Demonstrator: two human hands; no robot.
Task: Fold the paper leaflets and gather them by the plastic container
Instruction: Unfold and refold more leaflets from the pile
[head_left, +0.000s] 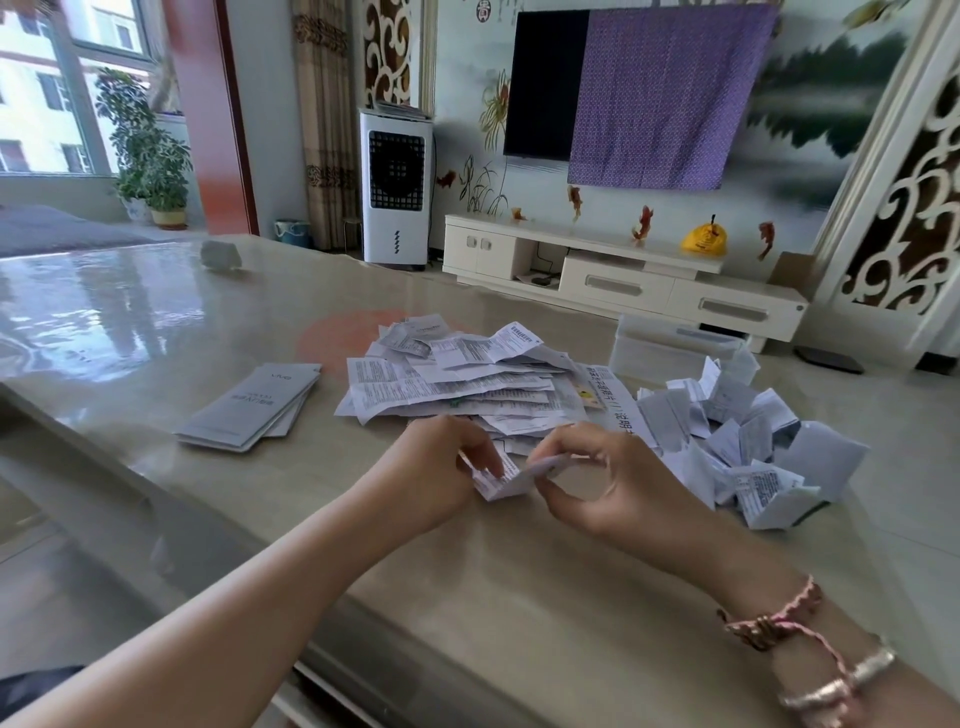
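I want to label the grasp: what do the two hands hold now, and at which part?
Both hold one small paper leaflet: the left hand pinches its left end, the right hand its right edge.

On the bench (156, 322), unfolded leaflets (457, 374) lie heaped in the middle, booklets (254, 405) to their left, folded leaflets (743, 447) to their right, the plastic container (670, 345) behind those.

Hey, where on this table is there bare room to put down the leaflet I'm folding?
Bare table in front of both hands, and between the grey booklets and unfolded pile. Crowded rightwards: folded leaflets fill the space up to the plastic container.
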